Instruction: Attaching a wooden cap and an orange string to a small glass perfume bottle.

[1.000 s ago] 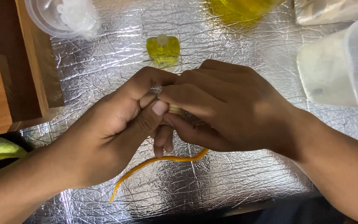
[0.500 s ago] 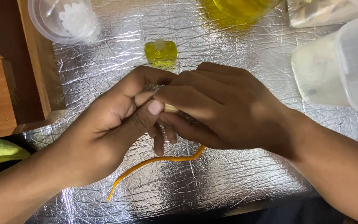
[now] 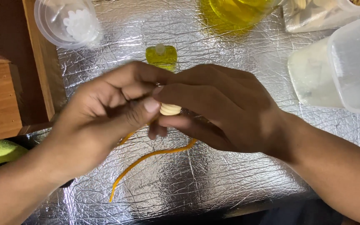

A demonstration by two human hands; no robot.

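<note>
Cream ridged little bead (image 3: pixel 170 109) sits in the middle of the frame, pinched between the fingers of both hands. The left hand (image 3: pixel 105 112) has its thumb and fingers (image 3: pixel 151 105) closed on one side of it, and the right hand (image 3: pixel 213 108) grips the other side. A long orange string (image 3: pixel 146 157) hangs from under the hands and curls down on the shiny silver foil desk (image 3: pixel 213 179).

To do this well, I think both hands should keep a soft, steady pinch and feed the string slowly, so the bead does not slip.

Since a moment ago, the hands have turned a bit and the bead now peeks out more.

A small yellow bottle (image 3: pixel 161 56) stands just above the hands. A clear round tub (image 3: pixel 68 21) sits at the upper left.
</note>
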